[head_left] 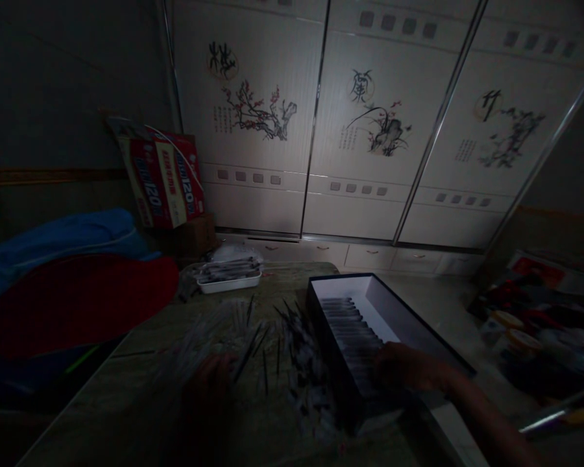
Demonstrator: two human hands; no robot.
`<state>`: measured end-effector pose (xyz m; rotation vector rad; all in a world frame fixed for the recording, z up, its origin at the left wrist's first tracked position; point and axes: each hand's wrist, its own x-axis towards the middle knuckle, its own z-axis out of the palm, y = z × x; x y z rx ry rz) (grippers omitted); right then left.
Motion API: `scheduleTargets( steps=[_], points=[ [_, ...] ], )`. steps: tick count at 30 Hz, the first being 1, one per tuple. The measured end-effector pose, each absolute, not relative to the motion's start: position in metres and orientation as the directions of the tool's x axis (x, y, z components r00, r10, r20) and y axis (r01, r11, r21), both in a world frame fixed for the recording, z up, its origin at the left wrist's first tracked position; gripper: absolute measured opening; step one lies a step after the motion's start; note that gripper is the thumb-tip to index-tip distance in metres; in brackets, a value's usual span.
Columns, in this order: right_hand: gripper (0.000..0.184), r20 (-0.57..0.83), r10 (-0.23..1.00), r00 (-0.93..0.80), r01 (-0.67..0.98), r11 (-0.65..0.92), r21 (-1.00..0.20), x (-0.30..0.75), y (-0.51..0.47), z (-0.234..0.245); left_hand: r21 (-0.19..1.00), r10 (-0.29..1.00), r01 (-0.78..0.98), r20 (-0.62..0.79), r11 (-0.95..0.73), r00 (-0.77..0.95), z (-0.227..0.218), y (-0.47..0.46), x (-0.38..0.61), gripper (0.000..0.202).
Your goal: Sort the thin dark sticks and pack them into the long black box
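A row of sticks (345, 321) already fills the box's (411, 318) left side, the right hand (401, 367) at its near part, while loose pieces (305, 353) lie unboxed on the counter (294, 275) near the left hand (213, 376), both grips too dark to tell.

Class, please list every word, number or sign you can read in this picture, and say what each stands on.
"120", twice, on the red-and-cream pack; its other lettering is too blurred.
"竹", on the right wardrobe panel.
Apparently "蘭", stylised, on the middle panel.
Probably "梅", stylised, on the left panel.
The small writing columns beside the paintings are too small to read.
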<state>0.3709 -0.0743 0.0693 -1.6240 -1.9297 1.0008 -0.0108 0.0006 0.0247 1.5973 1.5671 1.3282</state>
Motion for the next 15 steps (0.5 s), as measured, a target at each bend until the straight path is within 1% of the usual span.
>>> scheduleTargets(
  steps=[3,5,7,9,10,12,14,15],
  points=[
    [0.014,-0.056,0.982,-0.179,0.656,0.077,-0.751,0.377,-0.069,0.065,0.883,0.946,0.426,0.287,-0.199,-0.152,0.02,0.001,-0.011,0.02],
    [0.017,0.014,0.994,-0.112,0.659,0.085,-0.748,0.377,-0.065,0.067,0.88,0.944,0.433,0.288,-0.194,-0.163,0.015,0.003,-0.012,0.023],
    [0.022,0.124,0.992,-0.013,0.653,0.102,-0.75,0.366,-0.063,0.075,0.874,0.936,0.446,0.302,-0.195,-0.182,0.009,0.005,-0.013,0.028],
    [0.025,0.256,0.963,0.086,0.64,0.144,-0.755,0.343,-0.067,0.089,0.861,0.92,0.46,0.337,-0.215,-0.2,0.005,0.007,-0.015,0.031],
    [0.027,0.3,0.948,0.103,0.637,0.169,-0.752,0.327,-0.07,0.095,0.855,0.912,0.467,0.354,-0.227,-0.206,0.003,0.007,-0.016,0.032],
    [0.027,0.353,0.932,0.084,0.629,0.225,-0.744,0.288,-0.078,0.105,0.851,0.901,0.471,0.371,-0.233,-0.225,0.002,0.007,-0.018,0.034],
    [0.026,0.33,0.944,0.022,0.616,0.247,-0.748,0.248,-0.083,0.106,0.853,0.896,0.47,0.372,-0.227,-0.242,0.003,0.007,-0.019,0.034],
    [0.025,0.293,0.955,-0.04,0.61,0.255,-0.75,0.229,-0.083,0.101,0.85,0.892,0.474,0.38,-0.232,-0.245,0.003,0.007,-0.019,0.034]
  ],
)
